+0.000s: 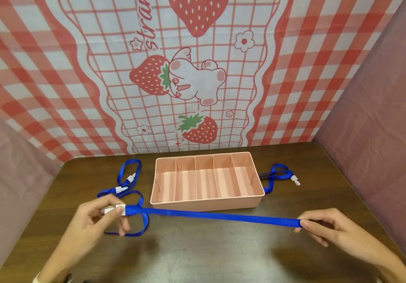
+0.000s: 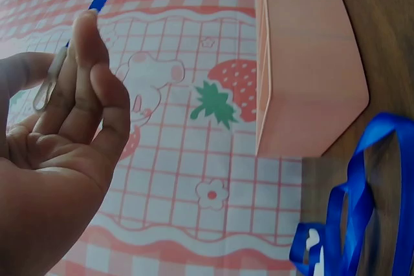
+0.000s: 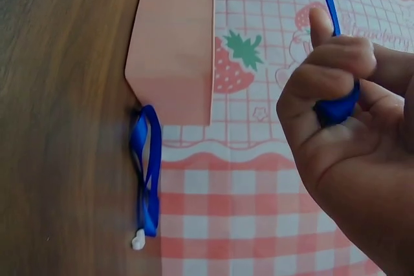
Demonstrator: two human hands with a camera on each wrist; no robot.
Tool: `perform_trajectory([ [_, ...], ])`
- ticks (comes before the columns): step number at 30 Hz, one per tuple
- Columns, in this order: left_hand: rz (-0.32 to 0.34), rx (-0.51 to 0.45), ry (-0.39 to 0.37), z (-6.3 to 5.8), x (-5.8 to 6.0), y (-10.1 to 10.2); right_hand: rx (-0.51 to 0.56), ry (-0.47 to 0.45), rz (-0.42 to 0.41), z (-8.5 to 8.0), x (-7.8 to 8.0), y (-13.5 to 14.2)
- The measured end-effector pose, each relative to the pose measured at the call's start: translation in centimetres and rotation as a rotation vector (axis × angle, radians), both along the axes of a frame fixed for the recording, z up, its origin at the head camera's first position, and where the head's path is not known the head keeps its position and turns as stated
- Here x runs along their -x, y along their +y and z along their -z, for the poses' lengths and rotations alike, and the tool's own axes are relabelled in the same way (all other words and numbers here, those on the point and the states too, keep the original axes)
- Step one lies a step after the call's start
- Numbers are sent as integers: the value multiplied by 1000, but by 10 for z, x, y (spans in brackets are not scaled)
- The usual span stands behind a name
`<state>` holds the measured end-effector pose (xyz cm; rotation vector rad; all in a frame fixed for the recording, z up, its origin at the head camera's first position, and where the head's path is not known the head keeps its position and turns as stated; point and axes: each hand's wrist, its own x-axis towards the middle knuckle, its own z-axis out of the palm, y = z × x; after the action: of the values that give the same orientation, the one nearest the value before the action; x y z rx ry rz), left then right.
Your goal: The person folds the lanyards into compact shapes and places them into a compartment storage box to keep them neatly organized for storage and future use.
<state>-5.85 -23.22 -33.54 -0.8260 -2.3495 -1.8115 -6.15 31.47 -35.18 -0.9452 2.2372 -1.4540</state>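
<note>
A blue lanyard (image 1: 210, 215) is stretched nearly straight between my two hands, above the table in front of the box. My left hand (image 1: 95, 220) pinches its white clip end between thumb and fingers; in the left wrist view the pale clip (image 2: 50, 85) lies across the fingers. My right hand (image 1: 333, 228) pinches the opposite end of the strap, and the right wrist view shows a blue fold (image 3: 339, 106) of it inside the curled fingers. Behind the strap stands a pink box (image 1: 206, 204) with several compartments, nothing visible in them.
More blue lanyards (image 1: 140, 169) with white clips lie loosely at the left of the box, partly behind my left hand. Another blue lanyard (image 1: 271, 182) lies against the box's right side. A strawberry-patterned cloth (image 1: 238, 78) hangs behind the brown wooden table (image 1: 203, 251).
</note>
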Motion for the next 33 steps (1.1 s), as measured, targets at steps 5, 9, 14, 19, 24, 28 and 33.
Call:
perform_trajectory([
  [5, 63, -24, 8, 0, -1, -11, 156, -49, -122, 11, 8, 18],
  [9, 157, -103, -10, 2, 1, -17, 284, -178, -261, 19, 15, 31],
  [14, 274, -172, -29, 3, 0, -23, 347, -277, -289, 24, 21, 38],
  [19, 564, -336, -7, -1, 2, -23, 356, -302, -250, 25, 21, 36],
  [24, 714, -358, -3, -9, 1, -20, 353, -300, -185, 27, 18, 34],
  [28, 698, -294, -37, -12, -6, -23, 337, -298, -100, 27, 17, 32],
  [33, 638, -325, -58, -11, -9, -21, 264, -336, 24, 26, 19, 26],
])
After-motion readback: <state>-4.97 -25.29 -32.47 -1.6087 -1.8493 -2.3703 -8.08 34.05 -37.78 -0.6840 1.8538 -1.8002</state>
